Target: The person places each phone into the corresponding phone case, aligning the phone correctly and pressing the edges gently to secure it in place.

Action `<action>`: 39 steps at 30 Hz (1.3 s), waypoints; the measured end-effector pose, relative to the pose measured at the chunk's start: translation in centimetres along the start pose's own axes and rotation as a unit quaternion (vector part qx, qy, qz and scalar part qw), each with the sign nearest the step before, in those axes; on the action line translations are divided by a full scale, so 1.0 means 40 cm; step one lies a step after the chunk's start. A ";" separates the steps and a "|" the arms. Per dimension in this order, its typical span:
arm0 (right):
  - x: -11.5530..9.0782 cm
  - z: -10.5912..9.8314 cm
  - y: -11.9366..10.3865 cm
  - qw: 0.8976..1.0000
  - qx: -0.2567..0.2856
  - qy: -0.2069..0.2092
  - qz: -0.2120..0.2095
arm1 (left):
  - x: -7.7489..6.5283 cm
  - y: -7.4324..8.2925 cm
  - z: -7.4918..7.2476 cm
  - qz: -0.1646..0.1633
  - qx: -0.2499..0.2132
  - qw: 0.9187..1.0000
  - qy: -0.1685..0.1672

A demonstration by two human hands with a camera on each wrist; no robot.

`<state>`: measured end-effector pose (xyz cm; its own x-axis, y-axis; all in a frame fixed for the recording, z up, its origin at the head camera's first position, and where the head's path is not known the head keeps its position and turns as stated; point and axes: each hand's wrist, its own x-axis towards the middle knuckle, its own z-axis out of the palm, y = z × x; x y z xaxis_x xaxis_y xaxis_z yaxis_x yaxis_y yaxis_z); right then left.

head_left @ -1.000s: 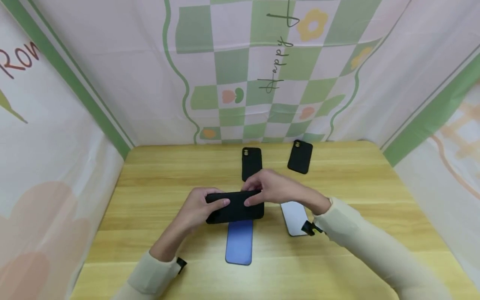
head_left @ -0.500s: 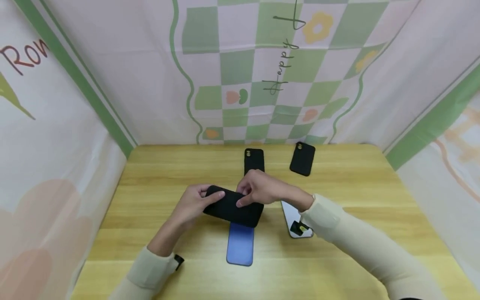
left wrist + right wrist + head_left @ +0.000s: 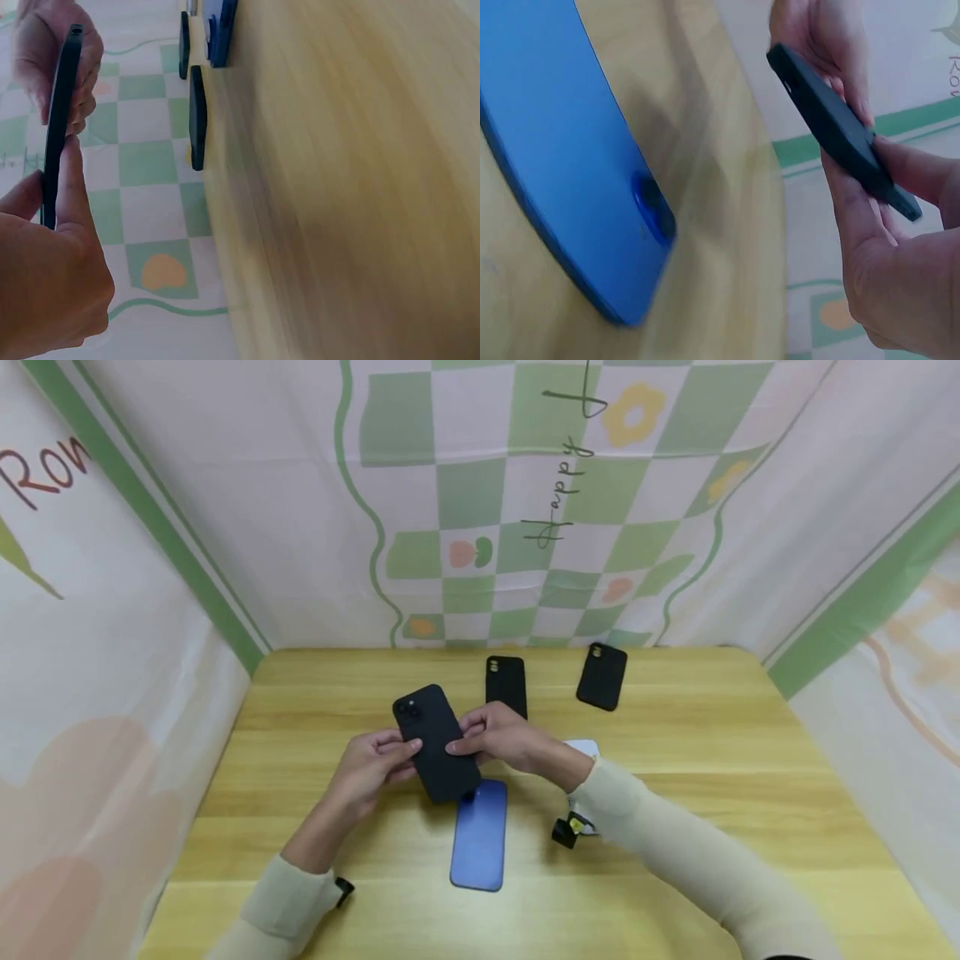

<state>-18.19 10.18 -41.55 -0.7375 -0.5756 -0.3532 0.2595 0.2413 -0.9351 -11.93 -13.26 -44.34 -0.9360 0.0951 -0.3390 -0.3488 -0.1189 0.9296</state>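
Observation:
A black phone (image 3: 441, 768), its camera lenses facing up at the far left corner, is held tilted above the table; whether a case covers it I cannot tell. My left hand (image 3: 367, 770) pinches its left edge, thumb on the back and fingers beneath. On the opposite edge, my right hand (image 3: 510, 739) grips it the same way. The left wrist view shows the phone (image 3: 63, 112) edge-on between both hands. Just under its near end lies a blue phone (image 3: 480, 843), also large in the right wrist view as a blue phone (image 3: 570, 150) with a raised camera area.
Two black phone cases with camera cutouts lie toward the back: a middle case (image 3: 506, 683), partly behind my right hand, and a right case (image 3: 602, 677). A white phone-shaped slab (image 3: 582, 747) is mostly hidden by my right sleeve. Patterned cloth (image 3: 465, 502) hangs along the table's (image 3: 315, 693) far edge.
The black phone has turned from lying crosswise to nearly upright in view, its camera end now pointing away. Both hands stayed on it, and the right hand shifted left.

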 end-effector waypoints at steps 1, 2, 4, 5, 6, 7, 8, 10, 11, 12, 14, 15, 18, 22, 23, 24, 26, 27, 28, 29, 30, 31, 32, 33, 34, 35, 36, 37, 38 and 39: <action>0.005 0.011 0.004 1.000 0.008 0.000 0.000 | 0.000 0.000 -0.007 -0.002 0.004 1.000 0.009; 0.010 0.020 0.007 1.000 0.013 0.001 0.000 | 0.001 0.000 -0.015 -0.003 0.009 1.000 0.013; 0.021 0.036 0.015 1.000 0.009 0.001 -0.001 | 0.001 -0.001 -0.031 -0.003 0.021 1.000 0.013; 0.024 0.042 0.018 1.000 0.005 0.001 0.000 | 0.001 -0.002 -0.040 -0.004 0.026 1.000 0.010; 0.029 0.047 0.021 1.000 -0.002 0.000 0.002 | 0.001 -0.003 -0.048 -0.005 0.032 0.999 0.004; 0.033 0.052 0.022 1.000 -0.010 -0.002 0.005 | 0.000 -0.005 -0.057 -0.005 0.035 0.999 -0.004; 0.036 0.057 0.023 1.000 -0.015 -0.005 0.009 | 0.000 -0.006 -0.067 -0.006 0.039 0.999 -0.010; 0.046 0.068 0.026 1.000 -0.018 -0.014 0.015 | -0.001 -0.008 -0.091 -0.011 0.044 0.999 -0.023; 0.051 0.076 0.027 1.000 -0.016 -0.019 0.018 | -0.002 -0.009 -0.105 -0.013 0.045 0.998 -0.030; 0.057 0.085 0.030 0.999 -0.011 -0.024 0.019 | -0.004 -0.010 -0.118 -0.014 0.044 0.998 -0.037; 0.071 0.107 0.037 0.999 0.003 -0.033 0.016 | -0.007 -0.014 -0.147 -0.021 0.044 0.998 -0.051; 0.078 0.118 0.042 0.999 0.006 -0.036 0.013 | -0.009 -0.016 -0.160 -0.023 0.043 0.997 -0.060; 0.098 0.150 0.061 0.999 0.008 -0.046 0.007 | -0.012 -0.026 -0.196 -0.035 0.046 0.995 -0.081; 0.118 0.180 0.082 0.998 0.005 -0.052 0.019 | -0.012 -0.039 -0.231 -0.051 0.062 0.992 -0.094; 0.123 0.186 0.086 0.998 0.005 -0.052 0.023 | -0.012 -0.042 -0.237 -0.053 0.066 0.992 -0.096; 0.127 0.192 0.089 0.998 0.006 -0.051 0.027 | -0.011 -0.044 -0.243 -0.055 0.072 0.991 -0.097; 0.136 0.203 0.093 0.998 0.005 -0.048 0.035 | -0.010 -0.049 -0.252 -0.060 0.083 0.990 -0.092; 0.140 0.208 0.094 0.998 0.006 -0.046 0.038 | -0.010 -0.051 -0.257 -0.062 0.089 0.990 -0.091; 0.143 0.214 0.094 0.998 0.005 -0.045 0.041 | -0.010 -0.052 -0.262 -0.063 0.094 0.989 -0.092; 0.146 0.218 0.095 0.998 0.003 -0.047 0.044 | -0.010 -0.054 -0.267 -0.067 0.101 0.988 -0.090; 0.148 0.223 0.095 0.998 0.001 -0.048 0.047 | -0.010 -0.054 -0.272 -0.071 0.107 0.988 -0.089; 0.150 0.226 0.094 0.997 -0.003 -0.050 0.050 | -0.010 -0.055 -0.276 -0.074 0.111 0.987 -0.089; 0.151 0.229 0.094 0.997 -0.007 -0.052 0.053 | -0.009 -0.057 -0.280 -0.076 0.115 0.986 -0.093; 0.151 0.231 0.094 0.997 -0.012 -0.052 0.055 | -0.008 -0.058 -0.284 -0.079 0.118 0.985 -0.096; 0.151 0.233 0.094 0.997 -0.017 -0.053 0.057 | -0.007 -0.059 -0.288 -0.082 0.120 0.984 -0.099; 0.151 0.234 0.093 0.997 -0.022 -0.054 0.058 | -0.006 -0.060 -0.290 -0.084 0.123 0.983 -0.103; 0.150 0.234 0.092 0.996 -0.029 -0.053 0.060 | -0.005 -0.062 -0.293 -0.085 0.123 0.983 -0.111; 0.149 0.235 0.092 0.996 -0.036 -0.053 0.061 | -0.004 -0.063 -0.295 -0.086 0.124 0.982 -0.117; 0.150 0.235 0.091 0.996 -0.044 -0.052 0.061 | -0.003 -0.065 -0.297 -0.087 0.125 0.981 -0.121; 0.150 0.236 0.091 0.995 -0.054 -0.052 0.059 | -0.003 -0.066 -0.298 -0.089 0.125 0.980 -0.124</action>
<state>-15.79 0.24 -47.33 -0.6359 -0.6143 -0.4673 0.2678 0.3922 -0.8800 -11.48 -24.73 -48.48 -0.8096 0.3338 -0.4829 -0.4541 0.1653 0.8755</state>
